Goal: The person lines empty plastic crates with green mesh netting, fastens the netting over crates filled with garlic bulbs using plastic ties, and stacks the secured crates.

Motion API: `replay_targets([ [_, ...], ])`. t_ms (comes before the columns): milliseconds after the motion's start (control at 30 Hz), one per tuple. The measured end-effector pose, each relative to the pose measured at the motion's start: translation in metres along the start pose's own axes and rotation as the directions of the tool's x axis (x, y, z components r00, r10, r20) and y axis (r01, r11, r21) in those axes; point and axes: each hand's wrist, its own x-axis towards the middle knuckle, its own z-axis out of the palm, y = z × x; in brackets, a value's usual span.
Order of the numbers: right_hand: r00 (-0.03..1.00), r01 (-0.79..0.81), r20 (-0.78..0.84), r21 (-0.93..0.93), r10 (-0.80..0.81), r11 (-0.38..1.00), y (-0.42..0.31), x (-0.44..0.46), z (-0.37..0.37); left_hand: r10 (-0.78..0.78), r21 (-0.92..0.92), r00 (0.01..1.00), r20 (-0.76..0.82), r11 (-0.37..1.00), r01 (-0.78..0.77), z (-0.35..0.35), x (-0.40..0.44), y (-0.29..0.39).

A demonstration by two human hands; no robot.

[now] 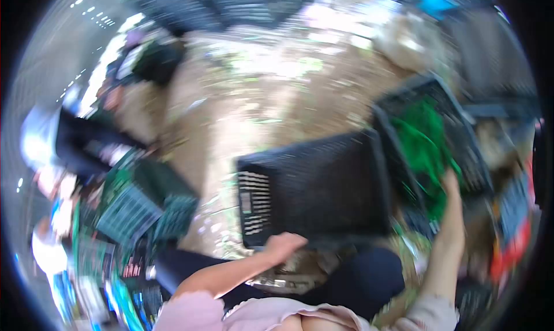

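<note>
A black plastic crate (323, 181) with slatted sides stands tilted in front of my knees, and nothing shows inside it. My left hand (287, 245) is closed over its near rim. Right of it stands a second dark crate (470, 140), holding bright green netting (424, 137) that spills over its left side. My right hand (450, 182) is at the near end of this netting and appears closed on it, though motion blurs the fingers.
Bare ground (225, 111) with green scraps stretches ahead. Dark green crates (138, 204) are stacked at left, near a bending person (86, 135). A pale sack (410, 42) lies at back right, and something red (511, 253) is at the right edge.
</note>
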Motion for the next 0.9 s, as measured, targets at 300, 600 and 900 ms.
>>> replay_targets([
  [300,0.999,0.045,0.012,-0.027,-0.044,0.999,0.068,0.006,0.039,-0.065,0.137,0.985,0.160,0.990,0.043,0.006,-0.012,-0.012],
  [600,0.907,0.333,-0.400,0.492,-0.131,0.804,-0.184,-0.035,-0.169,-0.063,-0.238,0.970,-0.234,0.971,0.006,-0.038,-0.007,0.036],
  [900,0.612,0.760,-0.161,0.391,-0.774,0.520,-0.461,-0.282,-0.276,-0.096,-0.972,0.975,-0.203,-0.099,-0.212,-0.175,-0.048,0.125],
])
